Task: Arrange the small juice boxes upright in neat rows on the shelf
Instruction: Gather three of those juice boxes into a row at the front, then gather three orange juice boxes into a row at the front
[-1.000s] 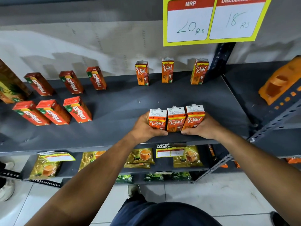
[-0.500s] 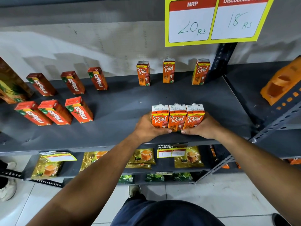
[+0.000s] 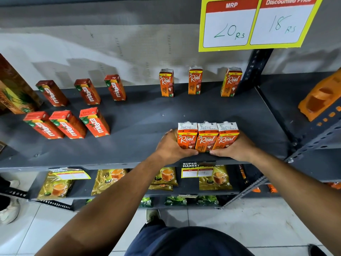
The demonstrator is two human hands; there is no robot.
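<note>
Three orange Real juice boxes [image 3: 207,136] stand upright, pressed side by side, near the front edge of the dark grey shelf [image 3: 144,115]. My left hand [image 3: 170,145] grips the left end of this row and my right hand [image 3: 234,147] grips the right end, fingertips curled under the front. Three more Real boxes [image 3: 195,80] stand spaced apart along the back wall. To the left, red Maaza boxes stand in two rows of three: a back row [image 3: 86,91] and a front row [image 3: 68,123].
A tall brown carton [image 3: 14,89] stands at the far left. A yellow price sign [image 3: 256,23] hangs above. An orange plastic item [image 3: 321,98] lies on the right-hand shelf. Tea packets [image 3: 164,176] fill the lower shelf. A perforated upright post [image 3: 256,65] divides the shelves.
The three held Real boxes have been squeezed together and stood more upright, shifted slightly back on the shelf. Both hands stay on them.
</note>
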